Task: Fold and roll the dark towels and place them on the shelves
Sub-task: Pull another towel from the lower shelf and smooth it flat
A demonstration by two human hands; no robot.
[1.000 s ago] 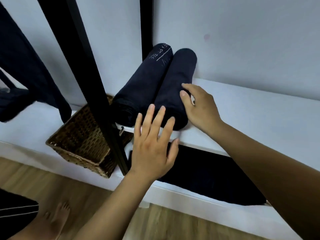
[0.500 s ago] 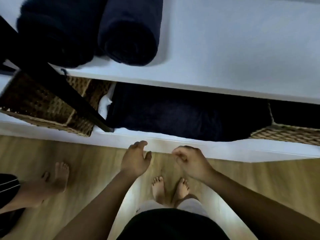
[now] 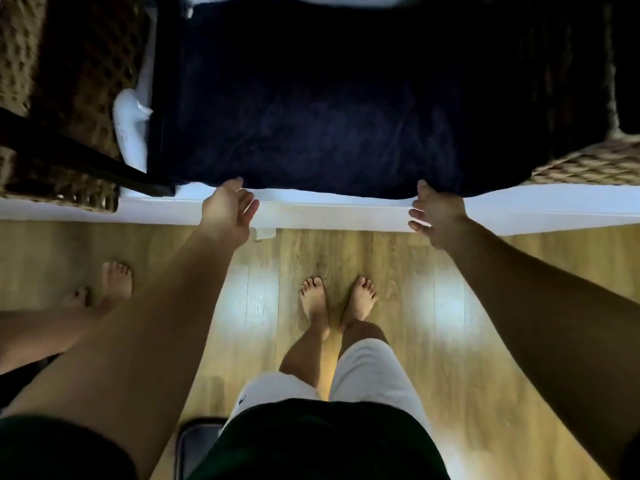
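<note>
Both forearms (image 3: 149,327) are bare from the left hand (image 3: 228,209) and right hand (image 3: 434,213) back to the elbows, with no watch or ring to be seen. Dark cloth (image 3: 52,445) covers the left upper arm (a short sleeve, by the look of it). Below and between the hands are bare feet (image 3: 313,299), white knee-length shorts (image 3: 374,372) bearing a small dark logo (image 3: 242,400), and a dark top (image 3: 311,441).

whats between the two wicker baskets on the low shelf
In the head view: a flat dark towel on the white shelf, plus a white object beside the left basket.
</note>
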